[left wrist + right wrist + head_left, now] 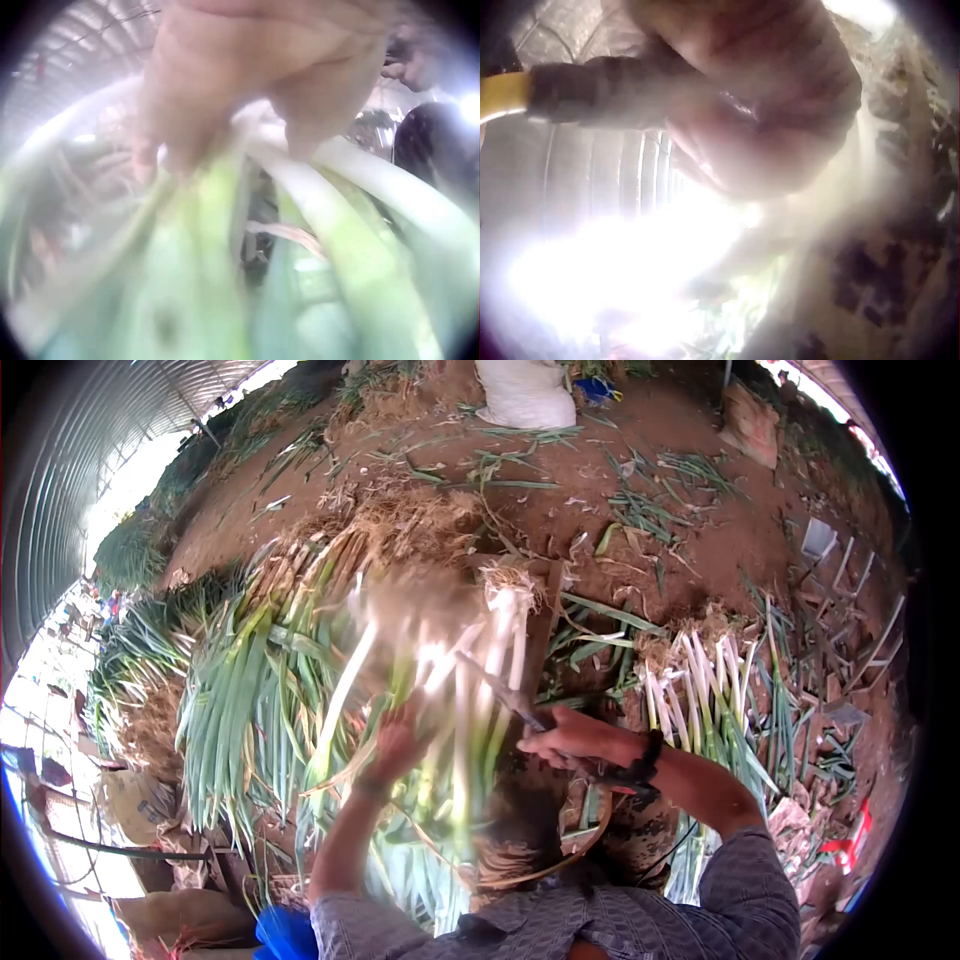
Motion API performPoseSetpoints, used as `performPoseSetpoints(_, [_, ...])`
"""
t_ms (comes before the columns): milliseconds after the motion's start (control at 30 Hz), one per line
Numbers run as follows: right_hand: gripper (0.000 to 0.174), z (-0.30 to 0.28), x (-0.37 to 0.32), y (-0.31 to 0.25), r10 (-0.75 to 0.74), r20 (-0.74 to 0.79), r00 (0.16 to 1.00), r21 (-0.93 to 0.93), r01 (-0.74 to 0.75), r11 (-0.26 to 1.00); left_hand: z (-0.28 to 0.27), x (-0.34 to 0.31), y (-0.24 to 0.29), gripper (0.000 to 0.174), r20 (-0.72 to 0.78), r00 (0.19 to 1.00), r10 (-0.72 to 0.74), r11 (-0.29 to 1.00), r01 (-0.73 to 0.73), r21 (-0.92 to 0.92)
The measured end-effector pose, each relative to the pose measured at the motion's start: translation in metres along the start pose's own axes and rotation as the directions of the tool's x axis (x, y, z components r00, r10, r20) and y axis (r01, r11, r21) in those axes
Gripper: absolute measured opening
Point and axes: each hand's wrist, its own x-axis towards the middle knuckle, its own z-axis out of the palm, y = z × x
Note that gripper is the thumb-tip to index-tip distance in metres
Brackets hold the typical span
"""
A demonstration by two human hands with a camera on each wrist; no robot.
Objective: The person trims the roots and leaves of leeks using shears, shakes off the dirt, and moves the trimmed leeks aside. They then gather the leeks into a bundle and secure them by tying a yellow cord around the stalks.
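Note:
Long green onions with white stems [462,730] lie in front of the person, their roots blurred at the top. The left hand [400,742] has its fingers curled round some stalks; in the left wrist view the hand [255,75] pinches green and white stalks [322,202] from above. The right hand [580,740] grips a dark, thin stick-like tool [500,690] that points up and left toward the white stems. In the right wrist view the curled hand [757,105] holds a dark handle [592,94] with a yellow part.
A large onion pile [240,700] lies at the left, a smaller bunch [705,685] at the right. A white sack [525,395] stands at the back. Leaf scraps [650,515] litter the soil. A blue bag [285,932] is at the lower left, a curved strip [560,865] near the body.

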Motion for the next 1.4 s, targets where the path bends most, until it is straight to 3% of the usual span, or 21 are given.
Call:
performPoseSetpoints(100, [0.021,-0.024,-0.007,0.016,-0.013,-0.187,0.982,-0.087,-0.003,0.996,0.021,-0.021,-0.017,0.068,0.072,0.957,-0.281,0.741,0.264,-0.617])
performPoseSetpoints(167, [0.021,-0.029,-0.006,0.018,-0.024,-0.326,0.945,-0.031,0.015,0.999,0.020,-0.030,-0.025,0.061,-0.067,0.972,-0.225,0.825,0.154,-0.545])
performPoseSetpoints(333, [0.024,0.007,-0.015,-0.007,-0.128,-0.179,0.976,-0.345,0.059,0.937,0.036,-0.043,-0.050,0.058,-0.172,0.984,-0.046,0.935,-0.018,-0.355])
performPoseSetpoints(433, [0.027,-0.016,0.013,-0.001,0.038,-0.297,0.954,-0.142,-0.084,0.986,0.046,-0.047,-0.057,0.058,-0.071,0.980,-0.187,0.850,0.125,-0.511])
performPoseSetpoints(467, [0.026,-0.010,0.008,0.000,-0.035,-0.352,0.935,-0.314,-0.083,0.946,0.056,-0.050,-0.067,0.056,-0.100,0.978,-0.185,0.841,0.105,-0.530])
performPoseSetpoints(533, [0.031,0.015,0.002,0.003,0.000,-0.181,0.983,-0.515,-0.094,0.852,0.115,-0.058,-0.113,0.053,-0.142,0.969,-0.201,0.542,-0.011,-0.840])
performPoseSetpoints(633, [0.027,0.066,-0.008,-0.004,0.044,0.059,0.997,-0.794,0.020,0.607,0.150,-0.060,-0.137,0.037,-0.264,0.920,-0.289,0.546,-0.068,-0.835])
performPoseSetpoints(667, [0.032,0.062,0.008,0.030,-0.160,0.136,0.978,-0.820,0.202,0.536,0.134,-0.063,-0.130,0.035,-0.208,0.918,-0.337,0.478,-0.023,-0.878])
performPoseSetpoints(733, [0.039,0.084,0.006,0.014,-0.117,0.067,0.991,-0.899,0.110,0.424,0.076,-0.062,-0.094,0.031,-0.050,0.898,-0.436,0.279,0.083,-0.957])
performPoseSetpoints(800, [0.043,0.095,0.006,0.003,-0.138,0.063,0.988,-0.909,0.114,0.402,0.072,-0.063,-0.094,0.035,-0.087,0.910,-0.406,0.209,-0.001,-0.978])
performPoseSetpoints(900, [0.043,0.089,0.015,-0.003,-0.071,-0.081,0.994,-0.863,-0.035,0.504,0.117,-0.061,-0.118,0.033,-0.103,0.911,-0.400,0.124,-0.058,-0.991])
performPoseSetpoints(933, [0.043,0.087,0.011,0.003,-0.194,0.019,0.981,-0.929,0.089,0.361,0.161,-0.059,-0.142,0.033,-0.078,0.904,-0.420,0.036,-0.069,-0.997])
performPoseSetpoints(1000, [0.041,0.083,0.005,0.003,-0.125,0.006,0.992,-0.850,0.071,0.522,0.175,-0.054,-0.148,0.029,-0.299,0.862,-0.409,0.421,-0.112,-0.900])
performPoseSetpoints(1067, [0.036,0.075,-0.009,-0.009,-0.001,-0.131,0.991,-0.626,-0.082,0.775,0.172,-0.051,-0.149,0.025,-0.028,0.840,-0.542,0.203,0.099,-0.974])
performPoseSetpoints(1100, [0.040,0.049,0.003,0.017,-0.251,-0.205,0.946,-0.709,0.033,0.705,0.162,-0.051,-0.141,0.025,-0.061,0.851,-0.521,0.272,0.097,-0.957])
performPoseSetpoints(1167, [0.045,0.013,-0.001,0.018,0.073,-0.393,0.917,-0.406,-0.244,0.881,0.142,-0.051,-0.124,0.023,-0.127,0.870,-0.476,0.404,0.088,-0.910])
performPoseSetpoints(1200, [0.029,0.017,-0.016,0.007,-0.083,-0.456,0.886,-0.344,-0.090,0.935,0.140,-0.051,-0.126,0.024,-0.216,0.871,-0.442,0.510,0.046,-0.859])
performPoseSetpoints(1233, [0.029,0.004,-0.018,0.011,-0.120,-0.497,0.860,-0.445,-0.134,0.885,0.140,-0.049,-0.126,0.025,-0.300,0.866,-0.400,0.606,0.004,-0.796])
performPoseSetpoints(1267, [0.031,0.001,-0.020,0.015,-0.221,-0.455,0.862,-0.531,-0.064,0.845,0.139,-0.054,-0.128,0.027,-0.170,0.894,-0.415,0.424,0.025,-0.905])
performPoseSetpoints(1367, [0.038,-0.021,-0.010,0.046,-0.342,-0.333,0.879,-0.686,0.023,0.727,0.142,-0.053,-0.133,0.028,-0.273,0.905,-0.326,0.625,-0.011,-0.781])
performPoseSetpoints(1400, [0.041,-0.021,-0.011,0.045,-0.329,-0.334,0.883,-0.709,-0.006,0.705,0.136,-0.054,-0.127,0.028,-0.248,0.898,-0.365,0.535,-0.015,-0.844])
